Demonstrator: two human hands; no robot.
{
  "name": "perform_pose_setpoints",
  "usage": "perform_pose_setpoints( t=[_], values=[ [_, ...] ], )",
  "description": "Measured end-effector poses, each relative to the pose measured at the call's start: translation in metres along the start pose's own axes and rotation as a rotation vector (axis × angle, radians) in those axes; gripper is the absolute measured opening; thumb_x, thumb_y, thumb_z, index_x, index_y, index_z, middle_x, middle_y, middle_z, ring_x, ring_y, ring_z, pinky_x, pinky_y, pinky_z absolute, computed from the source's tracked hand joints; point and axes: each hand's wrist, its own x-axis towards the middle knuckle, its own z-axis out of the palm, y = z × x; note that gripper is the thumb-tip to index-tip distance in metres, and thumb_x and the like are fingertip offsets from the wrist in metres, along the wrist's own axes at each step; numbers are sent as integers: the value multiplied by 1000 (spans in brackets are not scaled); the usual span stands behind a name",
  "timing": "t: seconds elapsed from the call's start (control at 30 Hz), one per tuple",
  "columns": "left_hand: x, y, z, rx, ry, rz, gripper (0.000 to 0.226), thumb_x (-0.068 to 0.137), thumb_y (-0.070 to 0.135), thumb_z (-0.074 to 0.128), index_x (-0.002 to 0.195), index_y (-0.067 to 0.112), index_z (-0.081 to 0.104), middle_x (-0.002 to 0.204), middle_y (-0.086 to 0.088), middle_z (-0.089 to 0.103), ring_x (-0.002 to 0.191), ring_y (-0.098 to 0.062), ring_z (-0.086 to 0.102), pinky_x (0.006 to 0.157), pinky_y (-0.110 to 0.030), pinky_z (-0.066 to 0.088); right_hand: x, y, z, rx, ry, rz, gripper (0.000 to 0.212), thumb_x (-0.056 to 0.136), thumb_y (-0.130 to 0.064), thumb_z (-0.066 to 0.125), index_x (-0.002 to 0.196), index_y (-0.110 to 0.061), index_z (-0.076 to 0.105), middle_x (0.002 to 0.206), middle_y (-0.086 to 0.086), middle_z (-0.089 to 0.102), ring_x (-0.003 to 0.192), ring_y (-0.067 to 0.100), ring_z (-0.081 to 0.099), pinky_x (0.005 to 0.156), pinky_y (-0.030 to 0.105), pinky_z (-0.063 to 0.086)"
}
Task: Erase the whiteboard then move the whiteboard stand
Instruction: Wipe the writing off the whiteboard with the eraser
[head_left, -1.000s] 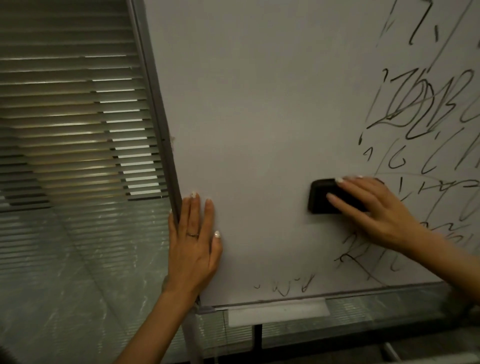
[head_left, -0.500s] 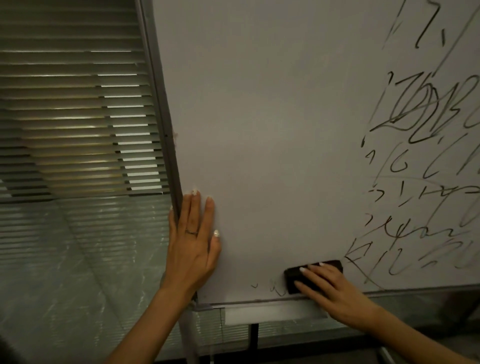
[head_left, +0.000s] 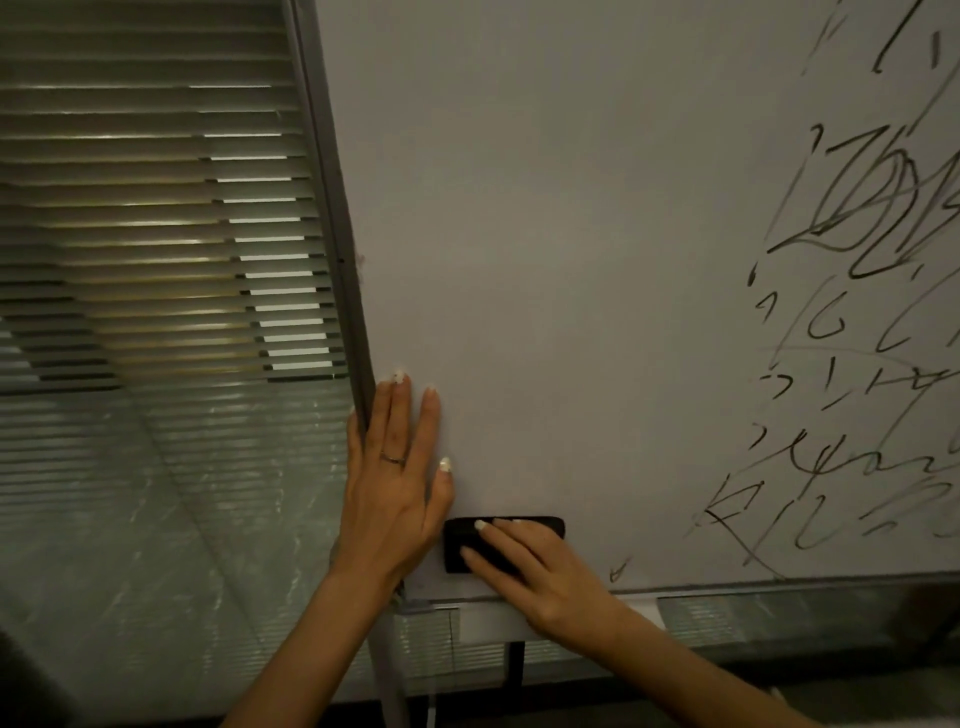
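Note:
The whiteboard (head_left: 571, 260) fills most of the view, its left part wiped and black scribbles (head_left: 857, 322) covering its right side. One small mark (head_left: 619, 570) sits near the bottom edge. My right hand (head_left: 540, 577) presses a black eraser (head_left: 462, 545) flat against the board's lower left corner. My left hand (head_left: 397, 483) lies flat with fingers extended on the board, its outer fingers wrapped around the grey left frame (head_left: 337, 234). The eraser touches the heel of my left hand. A stand leg (head_left: 387, 686) drops below the corner.
A glass wall with horizontal blinds (head_left: 156, 223) stands close behind the board on the left. The marker tray (head_left: 701, 603) runs along the board's bottom edge, with a dark stand post (head_left: 514, 670) beneath it.
My right hand slid the eraser down to the bottom edge, then left toward my left hand, wiping out the small marks near the lower left. My left hand stayed on the frame.

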Motion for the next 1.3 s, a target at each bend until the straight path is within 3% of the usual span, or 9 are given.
perform_pose_setpoints(
  t=[0.2,0.4,0.57,0.77,0.9,1.0,1.1,1.23,1.3],
  values=[
    [3,2,3,-15,-17,-5,55,101,39,15,152,20,2,159,4,-12,146,-17,-6,118,-36,-6,-27,-1,7,-33,-140,-187,34,100,-7,42,134,-12,47,136,10,45,118,21,51,104,35,41],
    [4,-1,1,-13,-24,12,55,101,40,14,151,21,1,159,6,-11,146,-15,-6,118,-33,-6,-73,38,-32,-85,-209,-117,55,91,-13,46,145,-12,33,137,6,43,120,20,46,101,32,43],
    [2,5,5,-20,-2,-32,56,101,40,13,151,21,0,159,5,-11,146,-16,-7,118,-33,-6,-51,78,-68,-85,-40,118,61,95,-5,44,151,-12,20,135,16,39,124,30,41,117,36,22],
    [0,6,7,-19,19,-53,55,101,41,11,151,22,0,158,6,-12,146,-14,-7,115,-37,-3,-38,73,-62,-77,111,265,80,78,2,57,150,-14,24,130,16,38,130,29,30,118,37,21],
    [0,5,5,-26,4,-39,55,101,41,11,152,21,2,159,5,-11,146,-15,-6,116,-37,-4,-75,47,-45,-87,-91,113,72,87,-10,51,151,-12,19,132,14,41,122,28,41,116,35,24],
    [1,5,6,-31,-4,-43,55,101,41,11,152,22,1,159,5,-11,146,-15,-6,116,-36,-5,-95,36,-40,-105,-233,28,75,84,-15,46,152,-13,13,132,9,43,118,23,44,105,37,41],
    [1,7,7,-28,4,-46,55,101,41,11,152,22,1,159,5,-12,146,-15,-6,116,-37,-3,-97,36,-42,-100,-270,16,77,83,-16,46,152,-14,12,132,7,44,117,21,45,96,35,42],
    [0,7,8,-10,21,-41,55,101,40,11,151,22,0,158,4,-12,146,-15,-7,116,-38,-5,-95,39,-49,-49,-370,-12,92,71,-20,67,150,-15,20,133,6,44,118,20,45,98,33,40],
    [-1,7,8,11,35,-49,55,101,38,15,151,22,0,158,4,-13,146,-16,-7,116,-38,-5,-92,38,-51,-24,-392,8,84,72,-20,65,147,-15,29,131,6,45,116,20,45,97,33,41]
  ],
)
